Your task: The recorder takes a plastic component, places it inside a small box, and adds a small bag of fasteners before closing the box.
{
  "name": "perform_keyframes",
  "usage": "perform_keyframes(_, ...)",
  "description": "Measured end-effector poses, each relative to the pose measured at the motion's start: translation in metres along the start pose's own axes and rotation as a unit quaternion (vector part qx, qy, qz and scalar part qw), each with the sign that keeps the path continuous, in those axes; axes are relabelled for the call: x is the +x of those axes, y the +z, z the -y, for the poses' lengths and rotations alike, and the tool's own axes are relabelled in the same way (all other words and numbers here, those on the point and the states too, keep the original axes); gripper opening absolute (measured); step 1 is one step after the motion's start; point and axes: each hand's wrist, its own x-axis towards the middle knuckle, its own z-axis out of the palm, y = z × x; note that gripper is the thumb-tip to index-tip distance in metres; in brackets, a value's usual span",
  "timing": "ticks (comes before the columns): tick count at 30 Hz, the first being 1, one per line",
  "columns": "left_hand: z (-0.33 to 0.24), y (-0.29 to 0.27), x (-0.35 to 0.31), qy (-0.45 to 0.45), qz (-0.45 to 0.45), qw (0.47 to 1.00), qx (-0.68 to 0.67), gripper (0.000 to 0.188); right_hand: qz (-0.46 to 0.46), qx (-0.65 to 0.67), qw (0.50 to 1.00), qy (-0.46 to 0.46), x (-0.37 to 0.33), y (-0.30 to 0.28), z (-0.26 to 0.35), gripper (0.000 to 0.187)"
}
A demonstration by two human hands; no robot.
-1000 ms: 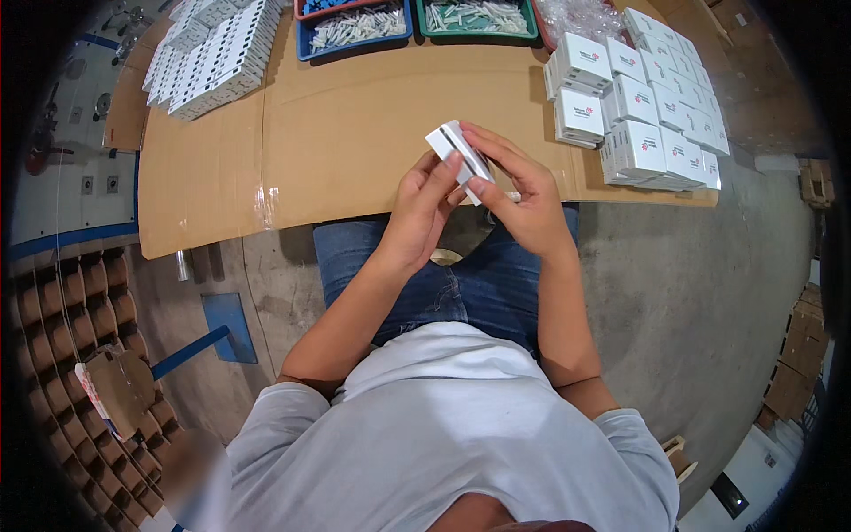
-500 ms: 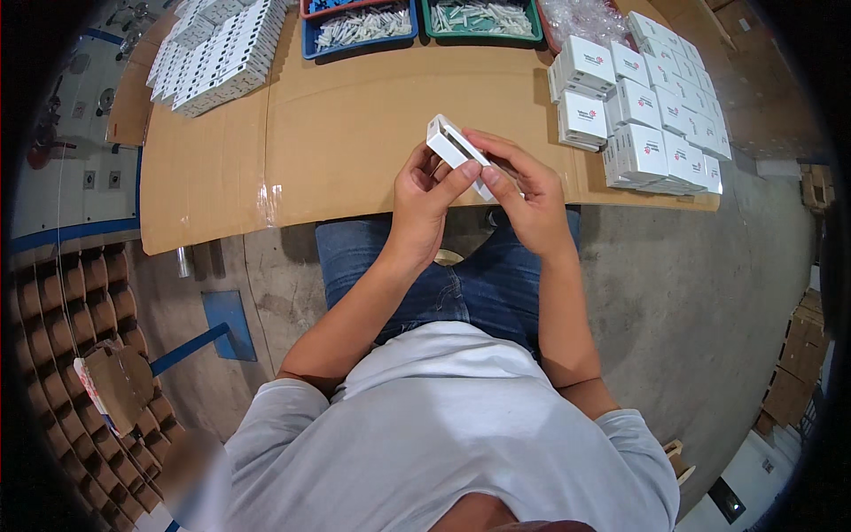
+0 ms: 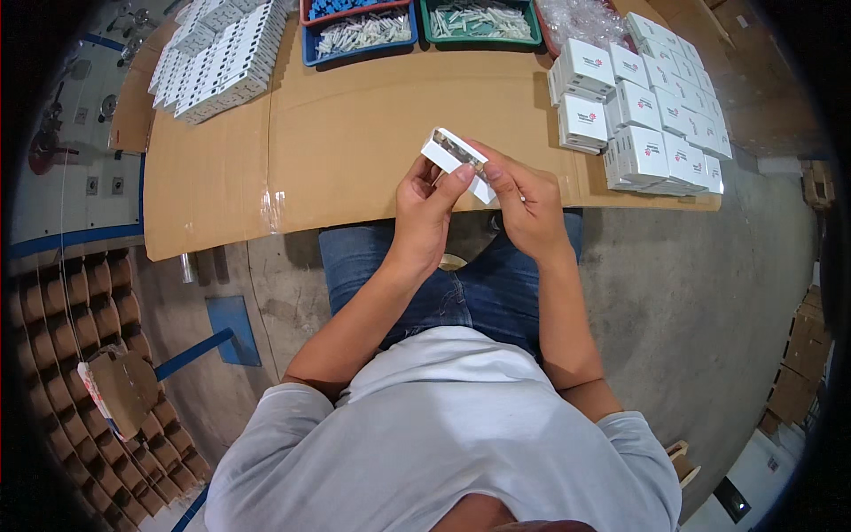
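Above the near edge of the cardboard-covered table, a small white box (image 3: 437, 151) is held between both hands. It sits tilted, and its long open side shows something shiny and brownish inside, too small to make out. My left hand (image 3: 421, 213) grips the box's near left side, thumb along the edge of the opening. My right hand (image 3: 538, 213) is closed round the right end, its thumb pressed at the opening and its fingers partly hidden behind the box.
Stacked white boxes stand far left (image 3: 226, 75) and right (image 3: 640, 105) on the cardboard table top (image 3: 337, 142). At the back are a blue tray (image 3: 359, 37) and a green tray (image 3: 483, 42) of small whitish pieces, a red tray (image 3: 350, 12) of blue pieces, and clear plastic bags (image 3: 581, 22).
The box has turned and dipped slightly, so its opening and contents show more. My right fingers have closed in round it. A blurred shape at the lower left has gone from view.
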Motion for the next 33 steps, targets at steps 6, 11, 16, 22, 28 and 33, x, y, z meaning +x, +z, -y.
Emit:
perform_keyframes(6, 0.004, 0.001, -0.006, -0.007, -0.004, 1.0, -0.005, 0.042, -0.08, -0.029, 0.996, -0.01, -0.002, -0.012, -0.013, 0.028)
perform_keyframes(11, 0.006, 0.006, -0.009, -0.017, -0.002, 0.999, -0.034, 0.042, -0.063, -0.012, 0.996, 0.055, -0.002, -0.025, -0.006, 0.032)
perform_keyframes(16, 0.004, -0.002, -0.009, -0.051, 0.009, 0.998, -0.032, 0.044, -0.062, 0.003, 0.996, 0.062, -0.001, -0.023, -0.001, 0.033)
perform_keyframes(22, 0.007, -0.006, -0.007, -0.031, 0.027, 0.998, -0.057, 0.045, -0.053, 0.008, 0.997, 0.057, -0.001, -0.022, 0.002, 0.034)
perform_keyframes(28, 0.007, -0.017, -0.006, -0.044, 0.036, 0.996, -0.066, 0.049, -0.05, 0.018, 0.997, 0.055, 0.002, -0.018, 0.004, 0.033)
perform_keyframes(33, 0.003, -0.026, 0.006, -0.027, 0.049, 0.998, -0.032, 0.068, -0.125, -0.017, 0.99, -0.055, 0.011, -0.014, -0.023, 0.032)
